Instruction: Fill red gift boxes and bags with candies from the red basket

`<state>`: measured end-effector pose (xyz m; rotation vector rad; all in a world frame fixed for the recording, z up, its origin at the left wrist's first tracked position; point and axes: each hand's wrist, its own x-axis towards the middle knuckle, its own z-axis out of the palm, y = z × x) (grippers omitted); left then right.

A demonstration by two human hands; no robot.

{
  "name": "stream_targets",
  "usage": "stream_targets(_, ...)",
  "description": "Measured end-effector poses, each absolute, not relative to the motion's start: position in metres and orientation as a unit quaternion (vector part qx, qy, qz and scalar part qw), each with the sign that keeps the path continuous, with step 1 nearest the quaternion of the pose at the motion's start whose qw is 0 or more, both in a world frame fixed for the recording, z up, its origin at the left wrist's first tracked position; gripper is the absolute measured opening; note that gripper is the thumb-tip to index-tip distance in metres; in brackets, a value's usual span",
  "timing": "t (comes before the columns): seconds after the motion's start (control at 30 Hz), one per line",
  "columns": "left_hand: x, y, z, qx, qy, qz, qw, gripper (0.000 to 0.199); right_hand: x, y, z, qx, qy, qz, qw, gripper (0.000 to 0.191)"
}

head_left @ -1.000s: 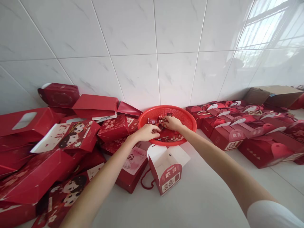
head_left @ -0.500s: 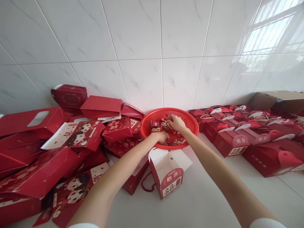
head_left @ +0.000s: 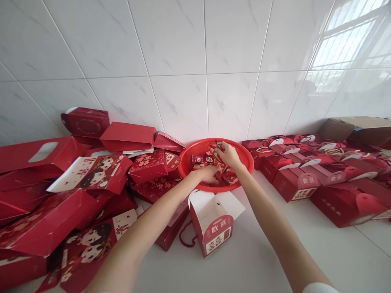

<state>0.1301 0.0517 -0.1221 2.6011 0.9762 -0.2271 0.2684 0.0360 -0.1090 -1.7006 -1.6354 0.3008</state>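
Both my hands are inside a round orange-red plastic basket (head_left: 195,147) that holds several small wrapped candies (head_left: 198,159). My left hand (head_left: 210,174) is low at the basket's near side, its fingers curled on a red-wrapped candy (head_left: 218,176). Further back, my right hand (head_left: 228,155) pinches a dark-wrapped candy (head_left: 219,145) at its fingertips. Directly below the basket stands an open red gift box (head_left: 217,234), its white inside showing and its flaps spread. A dark red cord hangs at its left side.
A loose heap of red gift boxes (head_left: 116,136) covers the left side. Closed red boxes (head_left: 295,183) stand in rows at the right, with a brown cardboard box (head_left: 360,128) behind them. White tiled wall (head_left: 177,44) rises behind the basket.
My left hand has lifted slightly within the basket, bringing up a red wrapper under its fingers. My right hand has shifted slightly up and still pinches a candy. The view has turned slightly.
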Motion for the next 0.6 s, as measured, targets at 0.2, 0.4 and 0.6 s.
stream_targets(0.2, 0.1295, 0.0552, -0.1276, 0.931, 0.263, -0.1, 0.23, 0.055, 0.2726, 0.0378, -0.1113, -0.647, -0.628, 0.118, 0.416, 0.015)
stream_targets(0.4, 0.1295, 0.0574, -0.1307, 0.931, 0.27, -0.091, 0.227, 0.047, 0.2725, 0.0372, -0.1117, -0.629, -0.626, 0.126, 0.443, 0.021)
stream_targets(0.6, 0.127, 0.0595, -0.1303, 0.928, 0.312, -0.013, 0.204, 0.024, 0.2731, 0.0343, -0.112, -0.624, -0.617, 0.129, 0.462, 0.022)
